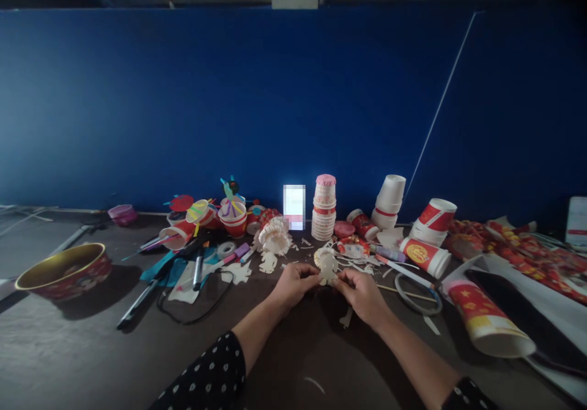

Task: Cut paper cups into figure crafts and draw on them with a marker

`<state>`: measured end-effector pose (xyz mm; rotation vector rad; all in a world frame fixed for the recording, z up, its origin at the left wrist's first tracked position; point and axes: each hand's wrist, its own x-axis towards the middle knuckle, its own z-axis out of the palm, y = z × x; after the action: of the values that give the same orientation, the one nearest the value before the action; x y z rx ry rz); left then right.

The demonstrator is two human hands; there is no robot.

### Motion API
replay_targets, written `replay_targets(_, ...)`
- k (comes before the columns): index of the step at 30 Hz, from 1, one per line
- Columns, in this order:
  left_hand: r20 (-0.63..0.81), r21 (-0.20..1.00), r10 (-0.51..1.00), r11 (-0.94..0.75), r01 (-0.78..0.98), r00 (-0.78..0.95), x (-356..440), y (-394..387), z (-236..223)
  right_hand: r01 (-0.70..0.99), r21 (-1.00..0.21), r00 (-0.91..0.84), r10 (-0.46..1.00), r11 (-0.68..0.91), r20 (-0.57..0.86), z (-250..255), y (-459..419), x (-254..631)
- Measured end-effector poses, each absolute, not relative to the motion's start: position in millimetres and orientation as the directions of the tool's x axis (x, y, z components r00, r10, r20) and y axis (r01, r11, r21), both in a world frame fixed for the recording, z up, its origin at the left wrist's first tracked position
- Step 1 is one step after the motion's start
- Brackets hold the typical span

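Between my two hands stands a small pale paper cutout figure (328,267), shaped like a person, with a ruffled round edge behind its top. My left hand (296,283) pinches its left side with thumb and forefinger. On the other side, the fingertips of my right hand (356,290) close on its lower right edge. A pale cutout scrap (346,318) lies on the table below my right hand. Left of the figure sits a ruffled white paper piece (274,237) with another paper cutout (268,262) in front of it.
A tall stack of paper cups (323,214) rises behind the hands, beside a lit phone screen (294,207). Red and white cups (426,257) lie at the right, near a cable loop (418,297). Markers (197,269), tape (226,250) and a gold-lined bowl (64,272) are left.
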<state>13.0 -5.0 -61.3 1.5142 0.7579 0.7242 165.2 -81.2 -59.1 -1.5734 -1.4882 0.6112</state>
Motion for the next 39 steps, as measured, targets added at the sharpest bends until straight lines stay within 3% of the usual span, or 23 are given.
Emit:
replay_targets(6, 0.050, 0.964, 0.786, -0.199, 0.176, 0.616, 12.7, -3.9, -64.1, 0.559, -0.821, 0.140, 0.962, 0.119, 0.235, -59.4, -81.2, 164.1)
replay_targets(14, 0.119, 0.932, 0.772, -0.304, 0.199, 0.624, 11.4, 0.3, -69.5, 0.587, -0.798, 0.106, 0.964, 0.137, 0.243, -58.2, -82.3, 162.2)
replay_targets(39, 0.136, 0.909, 0.751, -0.354, 0.221, 0.646, 12.3, -1.4, -67.1, 0.716, -0.681, 0.034, 0.966, 0.157, 0.258, -61.9, -82.1, 161.2)
